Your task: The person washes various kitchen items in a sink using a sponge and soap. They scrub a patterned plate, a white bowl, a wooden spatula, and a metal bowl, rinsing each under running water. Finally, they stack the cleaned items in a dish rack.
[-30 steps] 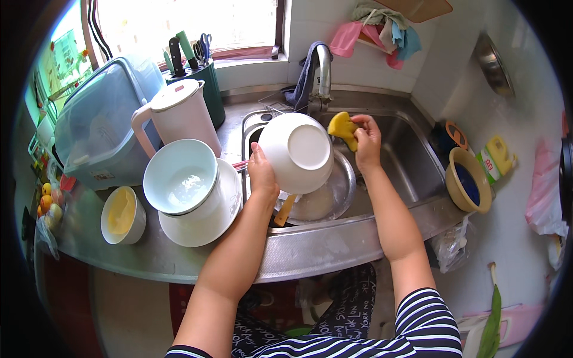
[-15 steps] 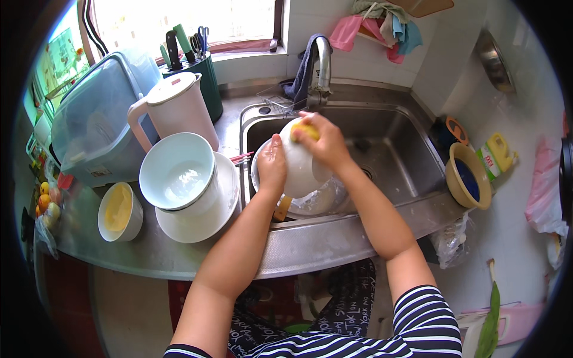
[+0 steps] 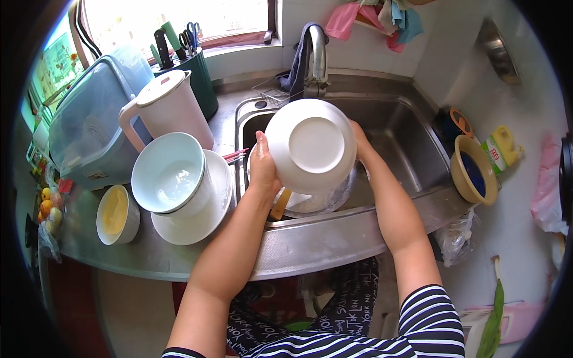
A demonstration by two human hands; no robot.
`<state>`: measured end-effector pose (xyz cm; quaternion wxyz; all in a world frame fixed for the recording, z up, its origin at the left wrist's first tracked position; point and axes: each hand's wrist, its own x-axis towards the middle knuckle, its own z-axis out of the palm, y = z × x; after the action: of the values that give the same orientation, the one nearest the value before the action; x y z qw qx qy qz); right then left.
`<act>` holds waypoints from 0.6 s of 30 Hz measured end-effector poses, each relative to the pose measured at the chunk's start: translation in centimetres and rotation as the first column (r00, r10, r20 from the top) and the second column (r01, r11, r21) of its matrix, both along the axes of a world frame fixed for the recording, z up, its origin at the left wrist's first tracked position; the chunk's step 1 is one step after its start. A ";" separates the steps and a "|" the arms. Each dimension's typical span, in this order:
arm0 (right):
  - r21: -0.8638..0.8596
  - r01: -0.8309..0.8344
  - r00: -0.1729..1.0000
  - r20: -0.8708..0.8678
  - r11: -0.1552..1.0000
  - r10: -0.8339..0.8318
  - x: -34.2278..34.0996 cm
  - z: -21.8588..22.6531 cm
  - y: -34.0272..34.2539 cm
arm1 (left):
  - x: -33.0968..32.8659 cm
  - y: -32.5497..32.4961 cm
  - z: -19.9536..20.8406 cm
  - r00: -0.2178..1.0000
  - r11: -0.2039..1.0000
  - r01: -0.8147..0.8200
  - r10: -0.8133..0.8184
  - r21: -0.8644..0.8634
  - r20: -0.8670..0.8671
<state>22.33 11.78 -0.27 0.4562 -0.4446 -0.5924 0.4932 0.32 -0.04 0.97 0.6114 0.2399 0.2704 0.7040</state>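
Observation:
A white bowl (image 3: 317, 145) is tipped with its round foot toward me, above the near left of the sink. My left hand (image 3: 263, 167) grips its left side, thumb up along the outside. At the bowl's right edge is my right hand (image 3: 360, 141), its fingers hidden behind the bowl. No sponge is visible now. Beneath the bowl, other dishware under a clear, wet sheen (image 3: 325, 200) lies in the sink, with a yellow-brown handle (image 3: 280, 204) beside it.
Left of the sink, a pale blue bowl (image 3: 168, 172) is stacked on a white plate (image 3: 206, 224), near a bowl with yellow contents (image 3: 118, 215) and a pink kettle (image 3: 170, 110). The faucet (image 3: 317, 59) rises behind. A beige basin (image 3: 473, 170) stands at the right.
The bowl has turned so its foot faces me. My right hand has moved from its top with the yellow sponge to its right edge, and the sponge has gone out of sight.

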 end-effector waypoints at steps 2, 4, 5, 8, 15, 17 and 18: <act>0.009 -0.077 0.991 -0.110 0.997 0.078 -0.3 -0.3 -0.1 | 0.1 -0.1 -0.1 0.996 0.997 0.070 -0.071 0.018 0.058; -0.060 -0.047 0.971 -0.237 0.997 0.032 0.4 -2.9 2.0 | 0.5 -0.1 0.2 0.988 0.992 0.122 -0.124 0.021 0.095; -0.096 -0.043 0.954 -0.299 0.994 0.012 0.3 -3.5 2.7 | 0.4 0.0 0.2 0.983 0.990 0.140 -0.142 0.023 0.112; -0.008 -0.112 0.969 -0.223 0.994 0.108 0.1 -3.5 3.5 | 0.0 0.2 -0.1 0.979 0.991 0.129 -0.132 0.031 0.154; 0.351 -0.050 0.994 0.105 0.935 0.014 -0.4 -0.4 1.1 | -0.5 0.9 -0.8 0.977 0.996 0.083 -0.078 -0.013 0.198; 0.334 -0.055 0.993 0.120 0.941 0.015 0.2 -0.6 2.0 | -0.5 1.0 -0.9 0.976 0.996 0.084 -0.076 -0.027 0.203; 0.209 -0.060 0.997 -0.036 0.976 0.069 0.5 -1.0 2.2 | -0.5 1.0 -1.0 0.974 0.996 0.079 -0.070 -0.031 0.214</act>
<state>22.84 13.96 -1.28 0.4963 -0.3644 -0.6449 0.4527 -0.16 1.00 0.00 0.6673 0.1612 0.2083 0.6967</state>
